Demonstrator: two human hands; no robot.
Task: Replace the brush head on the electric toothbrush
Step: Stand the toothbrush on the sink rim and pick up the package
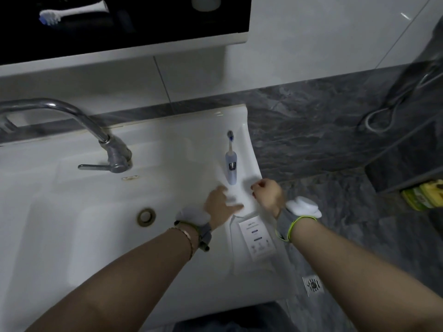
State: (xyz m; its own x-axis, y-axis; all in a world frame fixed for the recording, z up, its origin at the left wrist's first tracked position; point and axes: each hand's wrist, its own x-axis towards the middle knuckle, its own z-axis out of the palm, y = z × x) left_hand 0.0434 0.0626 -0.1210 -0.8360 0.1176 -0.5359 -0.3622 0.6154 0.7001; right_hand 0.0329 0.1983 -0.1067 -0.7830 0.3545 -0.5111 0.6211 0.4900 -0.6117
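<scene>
on sink rim (249,149), toothbrush (231,164) just beyond both empty hands

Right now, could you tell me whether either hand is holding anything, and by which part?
Nothing is clearly held: the toothbrush lies untouched on the sink; left hand rests open, right hand is loosely curled.

Lighting: dim overall, cool grey-blue cast; brightest area the white sink (167,144) rim and basin. Source: not in frame; soft, from above. Shadows: faint and diffuse beneath the faucet (105,140) and under both forearms; dark shelf (124,41) at top nearly black. Glare: small highlights on the faucet's chrome curve and on the glossy wall tile (335,32) at upper right. Blur: motion smear across the whole frame; toothbrush (230,161) soft, its bristles indistinct; left hand (221,208) and right hand (267,195) smeared at the fingers; printed label (257,237) unreadable. Distortion: wide-angle bowing, sink edges and wall lines curved toward the borders; forearms stretched at the lower corners
</scene>
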